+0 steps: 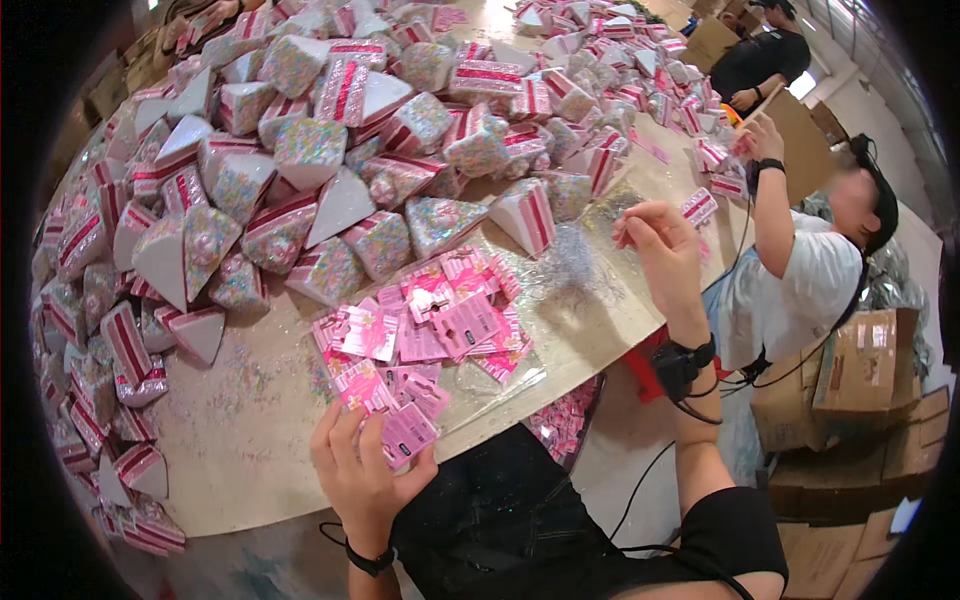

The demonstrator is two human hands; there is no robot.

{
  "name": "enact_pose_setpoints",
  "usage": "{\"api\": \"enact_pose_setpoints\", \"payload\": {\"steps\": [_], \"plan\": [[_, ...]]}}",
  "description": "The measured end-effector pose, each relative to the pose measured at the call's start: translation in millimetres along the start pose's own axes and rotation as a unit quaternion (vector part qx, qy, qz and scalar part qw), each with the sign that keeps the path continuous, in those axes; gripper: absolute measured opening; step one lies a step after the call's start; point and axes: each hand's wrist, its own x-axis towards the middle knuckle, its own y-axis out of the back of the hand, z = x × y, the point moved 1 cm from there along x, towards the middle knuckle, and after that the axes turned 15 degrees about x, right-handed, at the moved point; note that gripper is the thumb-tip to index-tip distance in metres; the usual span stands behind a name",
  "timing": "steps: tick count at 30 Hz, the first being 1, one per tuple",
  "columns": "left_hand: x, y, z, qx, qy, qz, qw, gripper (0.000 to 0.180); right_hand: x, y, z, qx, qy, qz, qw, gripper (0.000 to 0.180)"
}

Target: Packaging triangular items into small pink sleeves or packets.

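Many pink cards point(430, 330) on table; left hand point(365, 470) grips one, right hand point(660, 250) pinches closed.

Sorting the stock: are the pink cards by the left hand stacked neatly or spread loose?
Spread loose. The pink cards lie fanned and overlapping at odd angles on the table; the left hand pinches one.

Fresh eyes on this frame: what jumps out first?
The heap of wedge-shaped pink-and-white sprinkled boxes covering the far and left side of the round table. Next, the loose pile of pink cards at the near edge, where the left hand holds one pink card. The right hand is raised over a tangle of clear wrappers.
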Motion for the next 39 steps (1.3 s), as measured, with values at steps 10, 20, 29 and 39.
{"api": "enact_pose_setpoints", "payload": {"steps": [10,20,29,39], "plan": [[-5,1,0,0.024,-0.015,-0.004,1.0,0.054,-13,-13,0,0.004,0.097,0.024,0.995,0.008],[-3,0,-2,0.043,-0.024,0.002,0.999,0.051,-19,-2,-6,0.055,0.135,0.069,0.987,0.018],[-3,-1,0,0.037,-0.027,0.01,0.999,0.049,-19,16,-7,0.048,0.189,0.129,0.972,0.018],[-2,1,1,0.024,-0.016,0.013,1.0,0.048,-4,3,-16,0.142,0.267,0.079,0.95,0.015]]}}
